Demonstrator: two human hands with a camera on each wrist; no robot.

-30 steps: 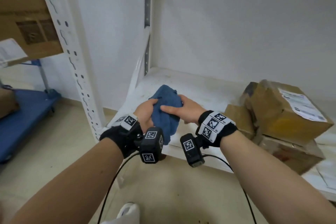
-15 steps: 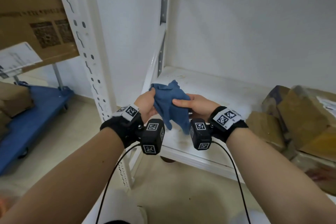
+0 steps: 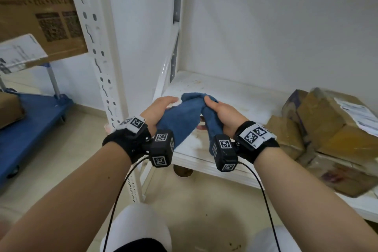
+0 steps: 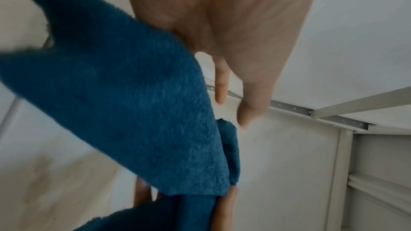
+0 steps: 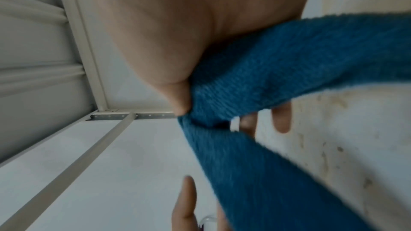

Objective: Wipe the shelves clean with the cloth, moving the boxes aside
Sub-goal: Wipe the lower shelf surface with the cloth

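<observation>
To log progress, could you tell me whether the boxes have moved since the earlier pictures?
No. The boxes lie where they did, on the shelf's right side.

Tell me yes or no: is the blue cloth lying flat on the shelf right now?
No, both the left hand and right hand hold the cloth bunched above the shelf.

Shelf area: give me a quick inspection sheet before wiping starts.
Surface: white shelf, brownish stains and specks, bare at its left end.
Job's things: blue cloth held above the shelf; cardboard boxes piled at the right.
Clutter: nothing seen.
Hands: left hand and right hand both grip the cloth.
Cables: black cables hang from the wrist cameras.
Surroundings: white wall, perforated upright, blue cart, another box upper left.
</observation>
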